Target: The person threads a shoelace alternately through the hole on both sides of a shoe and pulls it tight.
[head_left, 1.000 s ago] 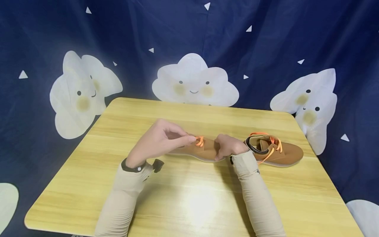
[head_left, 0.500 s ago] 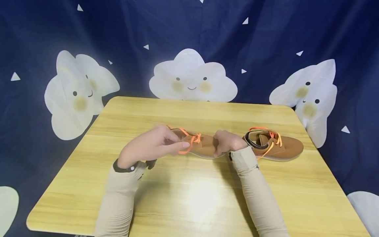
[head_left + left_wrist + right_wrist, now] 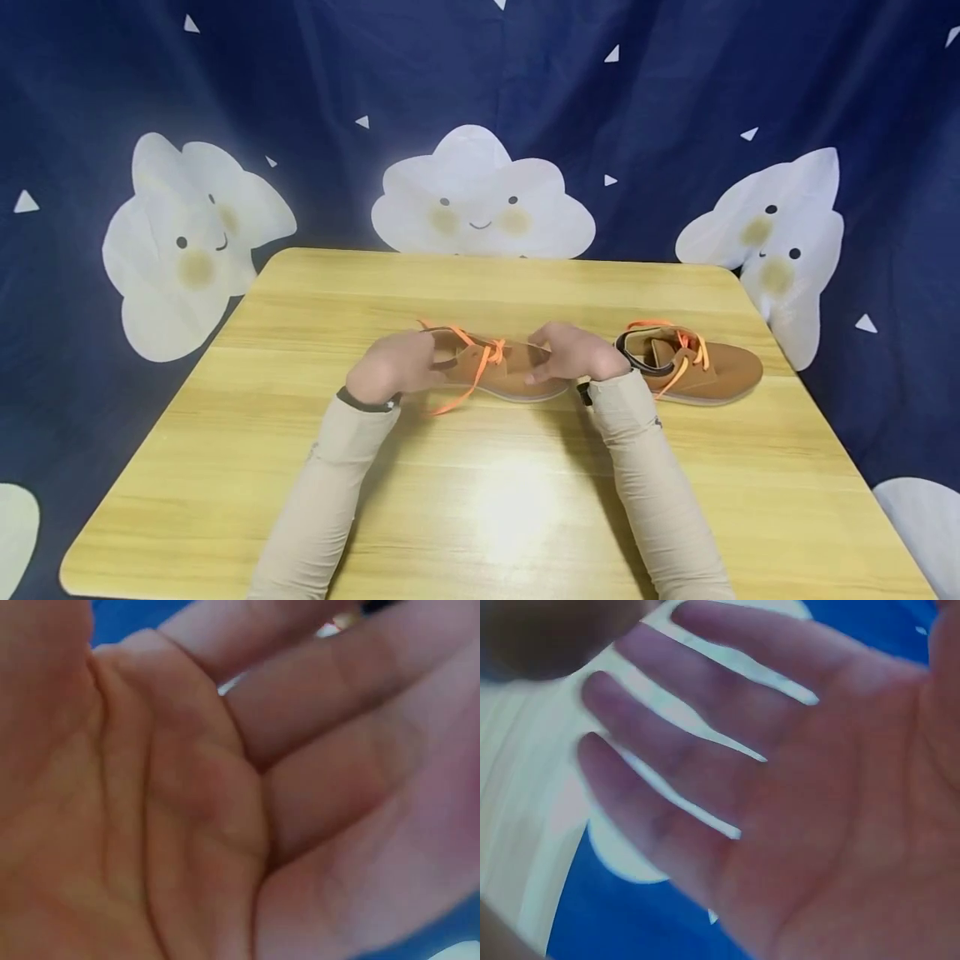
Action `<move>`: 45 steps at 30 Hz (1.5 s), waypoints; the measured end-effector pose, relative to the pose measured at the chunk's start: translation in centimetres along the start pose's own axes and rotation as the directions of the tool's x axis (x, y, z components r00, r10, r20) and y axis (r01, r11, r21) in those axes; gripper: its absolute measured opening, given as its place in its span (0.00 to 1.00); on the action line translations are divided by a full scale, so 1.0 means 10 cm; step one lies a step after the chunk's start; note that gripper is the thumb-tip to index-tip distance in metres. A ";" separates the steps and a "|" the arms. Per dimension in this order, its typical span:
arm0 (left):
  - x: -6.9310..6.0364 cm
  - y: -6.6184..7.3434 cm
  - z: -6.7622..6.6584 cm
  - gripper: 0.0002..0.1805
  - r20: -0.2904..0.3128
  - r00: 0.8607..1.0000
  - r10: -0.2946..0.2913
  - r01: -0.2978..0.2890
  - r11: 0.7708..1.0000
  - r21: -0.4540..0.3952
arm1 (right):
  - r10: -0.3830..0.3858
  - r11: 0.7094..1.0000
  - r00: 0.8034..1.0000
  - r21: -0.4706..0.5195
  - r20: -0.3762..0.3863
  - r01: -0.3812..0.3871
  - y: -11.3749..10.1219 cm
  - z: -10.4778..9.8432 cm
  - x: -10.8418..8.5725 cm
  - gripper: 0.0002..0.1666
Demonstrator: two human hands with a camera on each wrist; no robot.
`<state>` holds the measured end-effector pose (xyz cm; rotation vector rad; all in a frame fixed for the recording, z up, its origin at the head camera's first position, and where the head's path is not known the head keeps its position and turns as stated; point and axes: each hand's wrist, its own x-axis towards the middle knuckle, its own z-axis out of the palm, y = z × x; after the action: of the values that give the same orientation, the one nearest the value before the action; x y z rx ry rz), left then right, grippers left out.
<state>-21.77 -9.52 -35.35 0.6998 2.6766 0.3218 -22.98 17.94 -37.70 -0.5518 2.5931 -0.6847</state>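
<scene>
A tan lace-up shoe with orange laces tied at its front lies on its sole in the middle of the table, toe to the right. My left hand is at its heel, blurred by motion; the left wrist view shows the palm with long, unfolded fingers. At the toe end is my right hand, thumb and fingers apart around the toe. Its fingers are spread and nearly straight in the right wrist view. Whether either hand touches the shoe is hard to tell. One lace end trails onto the table.
A second tan shoe with orange laces stands just right of my right wrist, toe to the right. Both lie on a light wooden table. Behind it hangs a dark blue curtain with white clouds.
My left hand has let go of the lace and moved back to the heel; the lace now hangs over the shoe's near side. My right hand has loosened from the toe.
</scene>
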 end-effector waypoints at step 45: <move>0.43 0.17 0.36 0.11 -0.395 0.818 0.418 -0.437 0.898 0.045 | -0.005 0.959 0.987 0.279 -0.163 0.051 0.02 0.21 0.27 0.19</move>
<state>-23.12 -5.40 -39.36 1.3571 2.8375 0.7116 -24.33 16.05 -40.27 -0.4591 2.5711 -1.1302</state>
